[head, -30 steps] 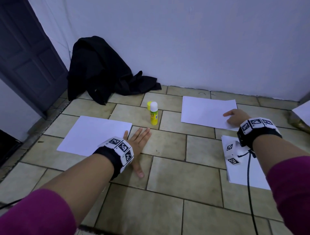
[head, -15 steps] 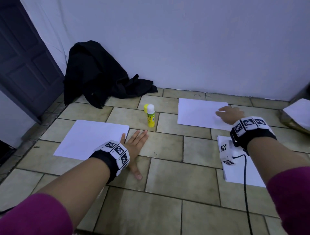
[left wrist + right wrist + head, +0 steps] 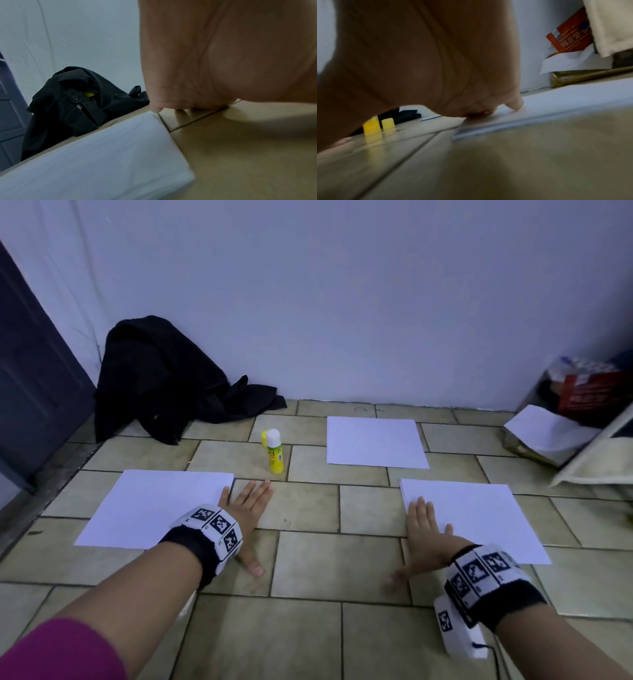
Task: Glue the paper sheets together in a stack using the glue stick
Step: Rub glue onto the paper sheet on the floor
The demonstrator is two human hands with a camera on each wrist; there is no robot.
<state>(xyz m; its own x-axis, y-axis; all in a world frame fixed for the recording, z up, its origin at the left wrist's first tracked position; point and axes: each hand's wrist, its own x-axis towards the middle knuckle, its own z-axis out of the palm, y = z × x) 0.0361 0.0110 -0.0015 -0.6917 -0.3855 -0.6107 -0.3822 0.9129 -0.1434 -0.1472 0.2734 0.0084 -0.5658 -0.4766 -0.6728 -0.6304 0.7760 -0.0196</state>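
Left hand (image 3: 247, 510) flat on tile, right hand (image 3: 424, 534) spread on sheet (image 3: 479, 518) right of uncapped glue stick (image 3: 274, 451); other sheets (image 3: 154, 505) (image 3: 375, 441) apart, apparently nothing stacked yet.

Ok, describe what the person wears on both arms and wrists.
Both arms have magenta sleeves pushed up past the forearm; the left sleeve shows best. Each wrist carries a black band with white blocks printed with black square-code markers: left band, right band. A white marked box hangs under the right wrist, with a thin black cable trailing from it.
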